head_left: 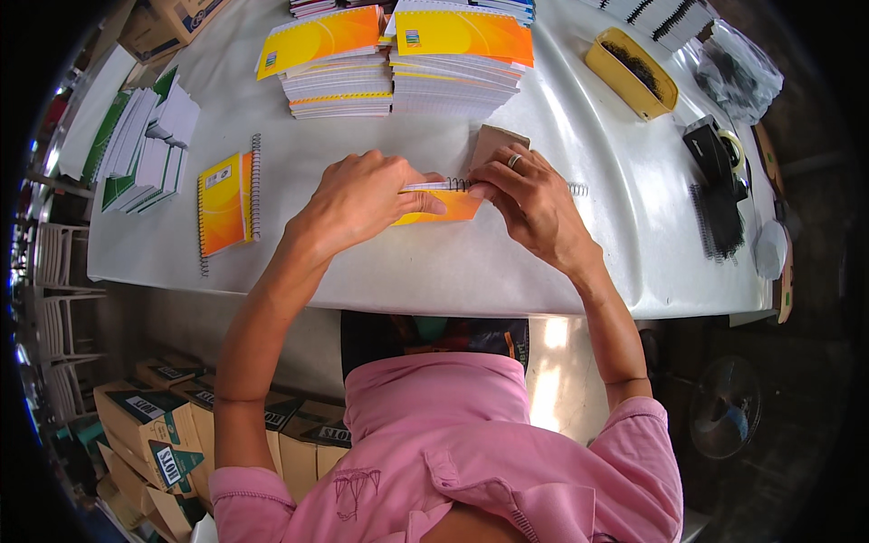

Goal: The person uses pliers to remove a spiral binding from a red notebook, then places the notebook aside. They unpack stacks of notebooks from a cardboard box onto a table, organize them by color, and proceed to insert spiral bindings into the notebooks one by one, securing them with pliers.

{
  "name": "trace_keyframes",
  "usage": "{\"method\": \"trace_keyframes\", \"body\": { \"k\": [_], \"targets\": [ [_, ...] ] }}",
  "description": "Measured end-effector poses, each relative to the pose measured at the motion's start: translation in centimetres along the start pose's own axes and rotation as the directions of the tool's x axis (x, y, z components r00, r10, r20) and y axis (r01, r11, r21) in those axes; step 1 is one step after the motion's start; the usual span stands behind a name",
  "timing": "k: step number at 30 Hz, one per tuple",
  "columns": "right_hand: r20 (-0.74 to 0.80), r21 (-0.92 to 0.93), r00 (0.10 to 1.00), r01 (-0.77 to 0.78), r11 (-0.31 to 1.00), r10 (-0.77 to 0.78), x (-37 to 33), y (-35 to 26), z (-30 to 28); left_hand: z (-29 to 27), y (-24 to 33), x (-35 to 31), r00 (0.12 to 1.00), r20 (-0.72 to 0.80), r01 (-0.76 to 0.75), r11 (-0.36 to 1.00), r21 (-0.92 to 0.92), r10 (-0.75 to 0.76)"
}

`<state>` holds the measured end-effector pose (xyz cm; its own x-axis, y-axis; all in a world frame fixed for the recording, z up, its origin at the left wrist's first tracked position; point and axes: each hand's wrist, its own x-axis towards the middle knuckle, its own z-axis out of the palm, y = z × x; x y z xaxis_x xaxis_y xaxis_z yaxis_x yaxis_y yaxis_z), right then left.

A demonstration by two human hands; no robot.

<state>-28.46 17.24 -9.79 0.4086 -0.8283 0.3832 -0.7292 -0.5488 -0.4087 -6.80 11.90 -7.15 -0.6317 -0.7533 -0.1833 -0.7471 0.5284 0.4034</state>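
An orange and yellow notebook (463,207) is held near the table's front edge with its punched edge up. My left hand (358,199) is closed on its left part, the thumb lying across the cover. A dark spiral wire (458,185) runs along the punched edge, and its loose end sticks out to the right past my other hand. My right hand (536,204) pinches this wire at the notebook's right part; the fingertips partly hide the grip. Just behind the right fingers is a brown block (493,145).
Stacks of yellow-orange notebooks (457,77) stand at the back. Coil-bound notebooks (224,204) and green-covered books (149,149) lie left. At right are a yellow tray (634,72) of dark bits, a plastic bag (738,72), a tape dispenser (711,154) and black coils (718,222). Cartons (154,412) sit below left.
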Motion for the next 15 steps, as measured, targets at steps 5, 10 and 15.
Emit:
{"method": "trace_keyframes", "body": {
  "k": [5, 10, 15],
  "targets": [
    [-0.108, 0.114, 0.991, 0.092, 0.989, -0.08, 0.0, 0.5, 0.7, 0.7, -0.8, 0.1, 0.997, -0.051, -0.057, 0.998, -0.006, 0.057],
    [-0.134, -0.005, 0.974, 0.183, 0.983, -0.182, -0.1, 0.8, 0.7, 0.4, -0.6, 0.2, 0.999, -0.03, -0.044, 0.999, -0.011, 0.044],
    [-0.089, 0.012, 0.991, 0.102, 0.995, -0.101, -0.7, 1.1, 0.9, 0.3, -0.6, 0.0, 1.0, -0.018, -0.022, 1.0, -0.016, 0.021]
  ]
}}
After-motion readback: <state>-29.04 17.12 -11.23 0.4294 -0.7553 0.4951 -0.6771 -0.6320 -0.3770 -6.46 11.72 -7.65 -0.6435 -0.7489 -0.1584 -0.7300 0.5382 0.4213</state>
